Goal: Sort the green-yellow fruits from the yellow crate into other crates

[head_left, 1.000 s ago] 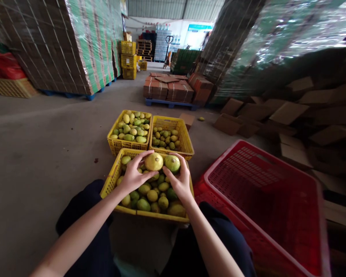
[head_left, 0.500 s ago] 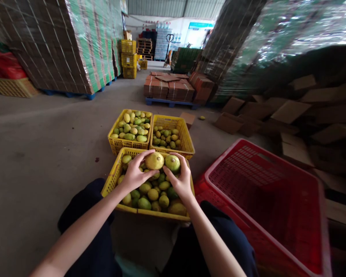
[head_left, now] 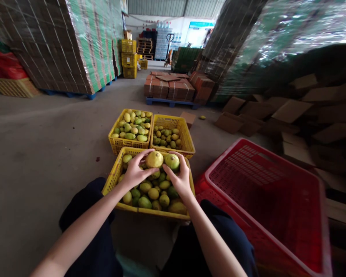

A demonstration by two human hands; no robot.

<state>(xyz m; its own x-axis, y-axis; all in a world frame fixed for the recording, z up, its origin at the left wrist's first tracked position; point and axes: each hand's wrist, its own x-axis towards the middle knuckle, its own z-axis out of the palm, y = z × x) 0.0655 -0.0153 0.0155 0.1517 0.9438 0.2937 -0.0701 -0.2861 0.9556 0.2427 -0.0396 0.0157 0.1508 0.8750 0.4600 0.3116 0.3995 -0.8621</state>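
My left hand [head_left: 137, 171] grips a yellow lemon [head_left: 154, 159] between thumb and fingers, its nubbed end showing. Close beside it, my right hand [head_left: 180, 175] is closed around a greener lemon [head_left: 172, 162]. Both hands are above the near yellow crate [head_left: 164, 215], which holds many yellow and green lemons [head_left: 153, 194]. Behind it stand two more yellow crates: the left one [head_left: 117, 143] is heaped with lemons, while the right one [head_left: 188, 143] has a lower layer.
A red crate [head_left: 265, 215] stands close on my right. Cardboard boxes [head_left: 291, 111] lie piled beyond it. Farther ahead, bundled flat cardboard [head_left: 180, 91] rests on a blue pallet [head_left: 170, 102]. Tall wrapped stacks [head_left: 95, 46] rise on both sides. A single yellow fruit [head_left: 202, 117] is on the floor.
The yellow lemon in my left hand has turned slightly, its nubbed end now tipped higher. Both hands stay nearly in place with the same lemons.
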